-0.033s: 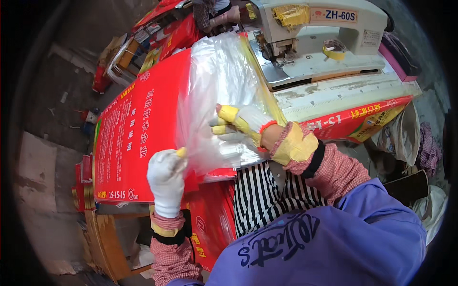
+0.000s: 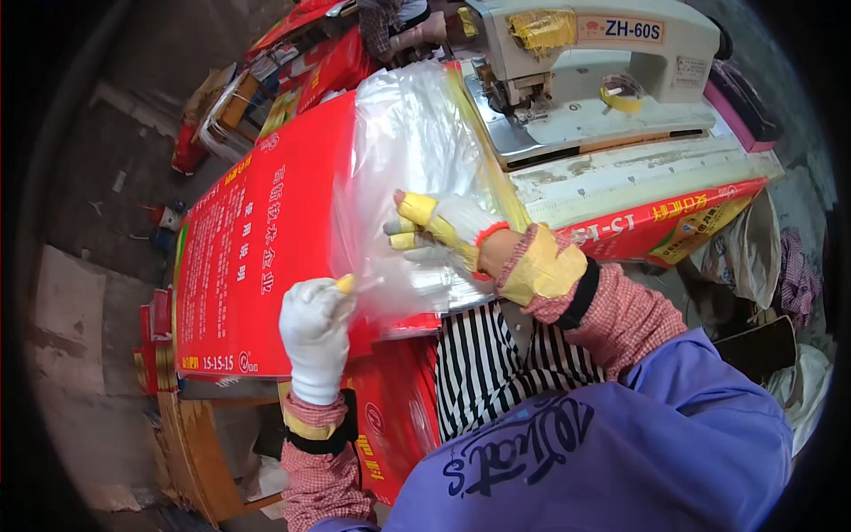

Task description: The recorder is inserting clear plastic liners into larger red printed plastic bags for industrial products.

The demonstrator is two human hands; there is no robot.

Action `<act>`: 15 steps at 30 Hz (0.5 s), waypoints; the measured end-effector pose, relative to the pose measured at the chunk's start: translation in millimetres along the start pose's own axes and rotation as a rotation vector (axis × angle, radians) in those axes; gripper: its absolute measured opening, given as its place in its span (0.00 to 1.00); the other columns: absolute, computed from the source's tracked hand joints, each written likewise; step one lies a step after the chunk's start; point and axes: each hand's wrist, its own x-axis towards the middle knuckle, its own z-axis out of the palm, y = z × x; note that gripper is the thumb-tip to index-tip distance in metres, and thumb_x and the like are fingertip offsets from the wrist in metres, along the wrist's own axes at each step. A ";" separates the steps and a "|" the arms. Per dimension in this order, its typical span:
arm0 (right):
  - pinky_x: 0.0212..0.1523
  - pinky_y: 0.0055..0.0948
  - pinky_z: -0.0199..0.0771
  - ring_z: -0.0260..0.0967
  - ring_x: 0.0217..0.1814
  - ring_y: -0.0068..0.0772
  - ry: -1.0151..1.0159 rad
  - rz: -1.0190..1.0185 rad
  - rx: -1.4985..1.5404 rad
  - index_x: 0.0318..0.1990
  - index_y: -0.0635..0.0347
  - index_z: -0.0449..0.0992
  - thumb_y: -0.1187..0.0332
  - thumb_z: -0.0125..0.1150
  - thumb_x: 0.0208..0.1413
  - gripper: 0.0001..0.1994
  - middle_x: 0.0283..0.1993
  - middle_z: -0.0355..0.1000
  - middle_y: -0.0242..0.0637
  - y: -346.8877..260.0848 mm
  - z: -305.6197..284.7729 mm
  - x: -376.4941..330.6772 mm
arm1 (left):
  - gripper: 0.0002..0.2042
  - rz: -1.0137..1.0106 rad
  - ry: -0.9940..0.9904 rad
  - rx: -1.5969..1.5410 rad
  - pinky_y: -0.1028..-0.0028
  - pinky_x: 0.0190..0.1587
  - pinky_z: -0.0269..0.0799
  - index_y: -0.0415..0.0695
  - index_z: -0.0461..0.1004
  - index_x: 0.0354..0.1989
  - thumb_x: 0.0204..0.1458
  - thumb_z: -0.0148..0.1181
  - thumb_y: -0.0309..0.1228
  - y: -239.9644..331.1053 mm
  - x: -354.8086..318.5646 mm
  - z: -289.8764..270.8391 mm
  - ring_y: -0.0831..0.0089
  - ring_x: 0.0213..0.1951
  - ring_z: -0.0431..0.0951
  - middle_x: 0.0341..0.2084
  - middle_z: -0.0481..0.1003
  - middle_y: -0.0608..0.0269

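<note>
A stack of red printed woven sacks (image 2: 257, 266) lies on the table, with clear plastic liners (image 2: 409, 115) coming out of their right side. My left hand (image 2: 316, 328), in a white glove with a yellow thumb tip, is closed at the near edge of the top liner and pinches the film. My right hand (image 2: 448, 229), in a white glove with yellow-wrapped fingers, rests on the liners with its fingers stretched out and apart. Part of the film between the hands is lifted and blurred.
A white industrial sewing machine (image 2: 612, 80) stands at the far right, with a yellow tape roll (image 2: 622, 92) on its base. Another red sack (image 2: 683, 217) hangs over the table's right edge. More red sacks (image 2: 390, 417) are below, beside my striped trousers. A wooden frame (image 2: 199, 452) stands lower left.
My left hand has shifted slightly to the right with the film. My right hand has slid a little to the left over the liners.
</note>
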 end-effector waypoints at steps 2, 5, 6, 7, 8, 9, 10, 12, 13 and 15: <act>0.34 0.23 0.70 0.71 0.37 0.26 0.098 -0.249 -0.531 0.45 0.60 0.72 0.57 0.56 0.53 0.18 0.33 0.73 0.36 -3.9 -0.5 23.5 | 0.10 0.036 0.014 0.017 0.71 0.36 0.68 0.37 0.74 0.29 0.34 0.61 0.16 -1.8 1.8 2.3 0.64 0.32 0.73 0.25 0.73 0.58; 0.35 0.28 0.71 0.72 0.35 0.28 0.241 -0.354 -0.531 0.46 0.60 0.71 0.53 0.56 0.53 0.21 0.32 0.74 0.37 -12.7 14.8 13.6 | 0.10 -0.121 0.147 -0.132 0.72 0.35 0.68 0.37 0.73 0.29 0.36 0.60 0.15 -5.9 4.2 -8.6 0.65 0.32 0.73 0.25 0.73 0.57; 0.37 0.31 0.72 0.73 0.35 0.29 0.131 -0.330 -0.390 0.46 0.60 0.71 0.52 0.56 0.52 0.22 0.32 0.75 0.38 -14.6 18.5 5.4 | 0.09 -0.123 0.164 -0.120 0.73 0.34 0.68 0.36 0.73 0.29 0.37 0.59 0.14 -11.7 4.2 -13.5 0.67 0.31 0.72 0.25 0.73 0.57; 0.41 0.35 0.71 0.72 0.41 0.35 -0.033 -0.204 -0.351 0.46 0.60 0.70 0.49 0.57 0.50 0.25 0.39 0.73 0.44 -9.1 15.1 3.2 | 0.09 -0.073 0.157 -0.078 0.72 0.34 0.67 0.37 0.73 0.29 0.37 0.59 0.14 -11.9 6.6 -15.1 0.67 0.30 0.72 0.25 0.73 0.58; 0.41 0.35 0.71 0.72 0.41 0.35 -0.026 -0.202 -0.358 0.46 0.60 0.70 0.49 0.57 0.50 0.25 0.39 0.73 0.44 -3.0 16.2 3.1 | 0.09 -0.025 0.149 -0.036 0.72 0.33 0.67 0.37 0.73 0.28 0.37 0.60 0.14 -13.1 8.6 -15.0 0.67 0.29 0.72 0.24 0.72 0.59; 0.42 0.36 0.71 0.70 0.45 0.38 -0.054 -0.029 -0.187 0.46 0.60 0.70 0.48 0.58 0.50 0.25 0.44 0.70 0.47 2.7 19.0 3.1 | 0.09 -0.029 0.151 -0.044 0.72 0.33 0.67 0.37 0.73 0.28 0.37 0.60 0.14 -15.9 8.0 -10.7 0.67 0.29 0.72 0.24 0.72 0.59; 0.44 0.38 0.70 0.68 0.48 0.41 -0.081 0.138 -0.014 0.47 0.61 0.70 0.48 0.58 0.49 0.26 0.49 0.67 0.50 4.3 22.8 2.3 | 0.07 0.086 0.033 -0.019 0.70 0.32 0.67 0.40 0.74 0.28 0.37 0.60 0.19 -16.6 8.9 -6.8 0.65 0.29 0.72 0.23 0.72 0.60; 0.45 0.38 0.69 0.65 0.51 0.44 -0.044 0.171 -0.025 0.49 0.60 0.68 0.50 0.60 0.49 0.26 0.56 0.61 0.53 5.3 14.4 27.6 | 0.04 0.269 -0.187 0.046 0.66 0.28 0.66 0.44 0.75 0.25 0.38 0.60 0.25 -12.6 13.8 -1.7 0.64 0.26 0.71 0.19 0.70 0.62; 0.43 0.36 0.69 0.67 0.47 0.42 0.030 0.157 -0.231 0.47 0.59 0.70 0.52 0.59 0.49 0.24 0.52 0.65 0.50 4.8 12.2 38.2 | 0.05 0.263 -0.249 0.027 0.67 0.30 0.67 0.44 0.75 0.27 0.39 0.61 0.25 -11.8 12.0 0.0 0.63 0.27 0.72 0.20 0.71 0.60; 0.34 0.32 0.68 0.69 0.34 0.35 -0.065 0.015 -0.555 0.37 0.58 0.76 0.56 0.58 0.49 0.16 0.36 0.73 0.39 18.5 -15.0 84.8 | 0.06 0.269 -0.311 -0.008 0.69 0.31 0.68 0.44 0.75 0.28 0.39 0.62 0.24 -14.7 12.8 5.8 0.62 0.28 0.72 0.22 0.73 0.59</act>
